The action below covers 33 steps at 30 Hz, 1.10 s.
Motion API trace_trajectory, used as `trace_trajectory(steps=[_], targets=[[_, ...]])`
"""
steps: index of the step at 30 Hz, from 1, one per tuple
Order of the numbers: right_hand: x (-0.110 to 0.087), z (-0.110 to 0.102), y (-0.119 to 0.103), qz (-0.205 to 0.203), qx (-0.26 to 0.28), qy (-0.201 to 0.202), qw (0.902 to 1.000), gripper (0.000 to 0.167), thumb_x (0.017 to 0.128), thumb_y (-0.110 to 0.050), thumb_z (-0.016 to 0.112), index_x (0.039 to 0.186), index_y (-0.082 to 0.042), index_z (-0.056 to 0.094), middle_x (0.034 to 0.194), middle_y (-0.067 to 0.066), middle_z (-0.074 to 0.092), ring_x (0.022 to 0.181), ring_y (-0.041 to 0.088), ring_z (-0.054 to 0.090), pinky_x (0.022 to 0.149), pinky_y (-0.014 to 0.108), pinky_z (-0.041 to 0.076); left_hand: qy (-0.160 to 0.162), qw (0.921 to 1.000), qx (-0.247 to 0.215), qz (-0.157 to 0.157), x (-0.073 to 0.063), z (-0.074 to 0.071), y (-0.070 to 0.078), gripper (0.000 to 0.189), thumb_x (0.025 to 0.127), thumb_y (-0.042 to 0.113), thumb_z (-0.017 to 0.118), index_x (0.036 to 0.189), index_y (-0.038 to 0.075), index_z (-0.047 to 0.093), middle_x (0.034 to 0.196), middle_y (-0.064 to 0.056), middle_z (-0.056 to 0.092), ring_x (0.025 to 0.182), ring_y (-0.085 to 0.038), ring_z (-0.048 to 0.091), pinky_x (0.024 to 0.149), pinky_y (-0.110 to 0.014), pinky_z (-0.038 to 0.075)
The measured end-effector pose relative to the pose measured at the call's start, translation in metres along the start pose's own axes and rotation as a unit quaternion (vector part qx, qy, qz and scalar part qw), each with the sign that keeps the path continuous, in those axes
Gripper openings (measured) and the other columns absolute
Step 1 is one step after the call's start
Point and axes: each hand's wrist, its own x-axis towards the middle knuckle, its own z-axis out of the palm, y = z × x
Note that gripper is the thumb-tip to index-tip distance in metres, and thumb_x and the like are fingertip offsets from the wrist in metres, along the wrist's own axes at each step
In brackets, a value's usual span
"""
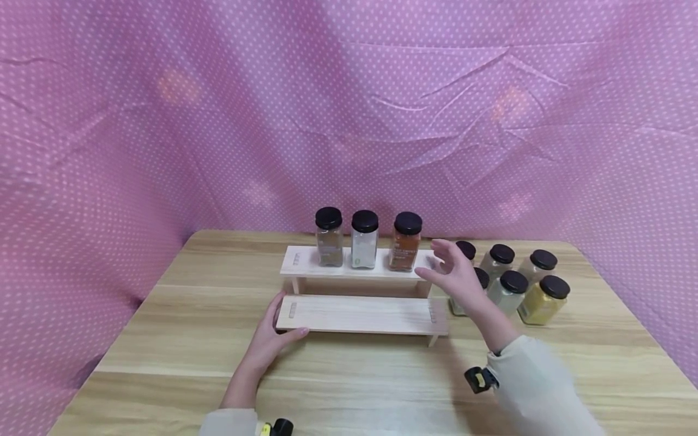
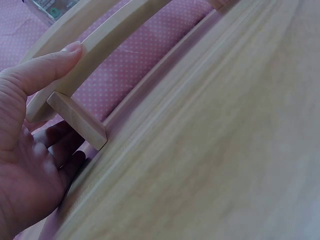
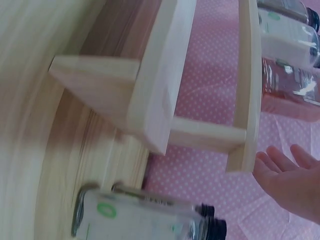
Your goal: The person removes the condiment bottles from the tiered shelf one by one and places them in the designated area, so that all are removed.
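Observation:
A two-step pale wooden rack stands on the table. My left hand holds the left end of its lower step, with the thumb on the board and the other fingers around the end by the short leg. On the upper step stand three black-lidded spice jars: a grey-brown one, a white one and a reddish-orange one. Beside the right end of that step is my right hand, its fingers loosely bent and apart, holding nothing.
Several more black-lidded jars stand in two rows right of the rack, including a yellow one and a pale green one; my right hand partly hides some. Pink dotted cloth hangs behind the wooden table.

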Motion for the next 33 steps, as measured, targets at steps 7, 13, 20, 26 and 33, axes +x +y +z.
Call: trace_trajectory(steps=[7,13,20,26,33], targets=[[0.01,0.017,-0.005,-0.007,0.017,0.023,0.9996,0.068,0.073,-0.017,0.069,0.126,0.003,0.032,0.126,0.02,0.036,0.116,0.032,0.033,0.094,0.039,0.029,0.0,1.0,-0.001,0.002,0.0,0.0,0.0,0.098,0.063,0.019,0.077,0.138,0.013,0.014,0.137,-0.011,0.024,0.123,-0.02,0.022,0.1,-0.04,0.011],[0.015,0.029,-0.013,0.011,0.023,0.035,0.999,0.069,0.073,-0.02,0.07,0.127,-0.001,0.032,0.122,0.017,0.04,0.114,0.027,0.036,0.093,0.037,0.031,0.0,1.0,0.006,0.001,0.001,0.0,0.0,0.098,0.063,0.021,0.077,0.138,0.014,0.014,0.137,-0.011,0.025,0.122,-0.02,0.023,0.1,-0.04,0.012],[0.02,0.041,-0.016,0.027,0.036,0.079,0.9959,0.067,0.071,-0.015,0.071,0.124,-0.002,0.034,0.117,0.016,0.043,0.109,0.026,0.039,0.091,0.036,0.034,-0.001,1.0,0.001,0.007,0.0,0.001,0.001,0.098,0.063,0.018,0.077,0.138,0.013,0.014,0.137,-0.011,0.025,0.122,-0.02,0.024,0.1,-0.04,0.012],[0.023,0.048,-0.02,0.026,0.032,0.11,0.9931,0.06,0.071,-0.013,0.071,0.119,-0.001,0.037,0.112,0.016,0.046,0.106,0.025,0.042,0.088,0.034,0.036,0.002,0.9999,-0.002,0.011,-0.001,0.001,0.0,0.098,0.063,0.016,0.077,0.138,0.012,0.014,0.136,-0.012,0.025,0.122,-0.021,0.024,0.1,-0.039,0.012],[0.025,0.052,-0.023,0.037,0.006,0.141,0.9893,0.055,0.069,-0.016,0.071,0.112,-0.001,0.041,0.105,0.016,0.049,0.099,0.024,0.045,0.083,0.035,0.037,0.003,1.0,0.007,0.005,0.0,0.0,0.001,0.098,0.063,0.019,0.077,0.138,0.011,0.014,0.137,-0.013,0.024,0.123,-0.022,0.022,0.1,-0.04,0.012]])
